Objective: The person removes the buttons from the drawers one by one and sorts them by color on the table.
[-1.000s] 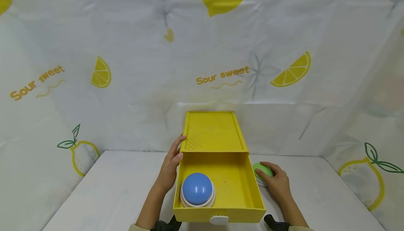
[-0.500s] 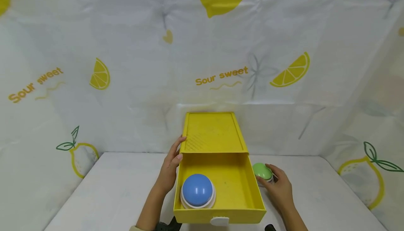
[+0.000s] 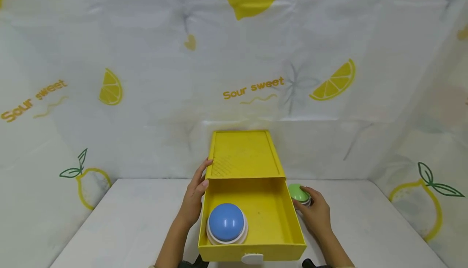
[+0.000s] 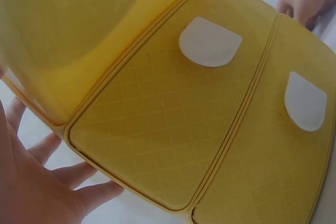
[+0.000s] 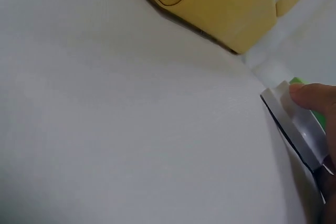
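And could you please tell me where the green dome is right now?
In the head view, the green dome is just to the right of the open yellow drawer, gripped by the fingers of the person's right hand.

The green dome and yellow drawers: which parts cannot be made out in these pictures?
Head: part of the green dome, behind the right hand.
Head: the closed drawer fronts, hidden by the open drawer.
Left wrist: the open drawer's inside, behind its own plastic.
Right wrist: most of the green dome, behind its white base and a fingertip.
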`<act>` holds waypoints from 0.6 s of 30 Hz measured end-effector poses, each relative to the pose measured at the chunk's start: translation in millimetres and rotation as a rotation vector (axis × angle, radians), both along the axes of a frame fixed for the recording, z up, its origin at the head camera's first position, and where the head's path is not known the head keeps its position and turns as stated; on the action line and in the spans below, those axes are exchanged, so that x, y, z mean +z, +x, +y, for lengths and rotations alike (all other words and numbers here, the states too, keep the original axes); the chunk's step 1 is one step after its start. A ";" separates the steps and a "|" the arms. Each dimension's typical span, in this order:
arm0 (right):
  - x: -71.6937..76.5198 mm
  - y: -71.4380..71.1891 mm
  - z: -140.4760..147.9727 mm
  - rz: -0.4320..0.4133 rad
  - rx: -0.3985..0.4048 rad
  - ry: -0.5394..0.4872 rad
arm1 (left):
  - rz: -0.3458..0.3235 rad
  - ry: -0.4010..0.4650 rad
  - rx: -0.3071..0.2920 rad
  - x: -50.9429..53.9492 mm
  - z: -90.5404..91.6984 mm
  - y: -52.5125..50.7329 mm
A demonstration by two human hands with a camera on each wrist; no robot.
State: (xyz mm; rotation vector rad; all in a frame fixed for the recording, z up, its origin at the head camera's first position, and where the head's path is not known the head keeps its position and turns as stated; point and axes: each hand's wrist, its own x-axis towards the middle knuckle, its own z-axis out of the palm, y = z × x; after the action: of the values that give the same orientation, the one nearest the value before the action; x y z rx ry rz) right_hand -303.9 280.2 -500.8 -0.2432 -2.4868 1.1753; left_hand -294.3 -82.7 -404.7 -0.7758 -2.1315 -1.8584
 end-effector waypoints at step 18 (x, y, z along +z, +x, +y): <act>-5.5 -40.4 -7.1 0.111 -0.013 0.054 | 0.016 0.006 -0.021 -2.7 -1.5 -3.3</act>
State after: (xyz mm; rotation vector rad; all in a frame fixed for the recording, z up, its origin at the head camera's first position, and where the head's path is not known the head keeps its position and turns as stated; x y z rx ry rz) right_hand -344.3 273.1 -506.3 -0.1736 -2.4127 1.0846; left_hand -297.7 -84.2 -407.3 -0.8119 -2.1150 -1.8615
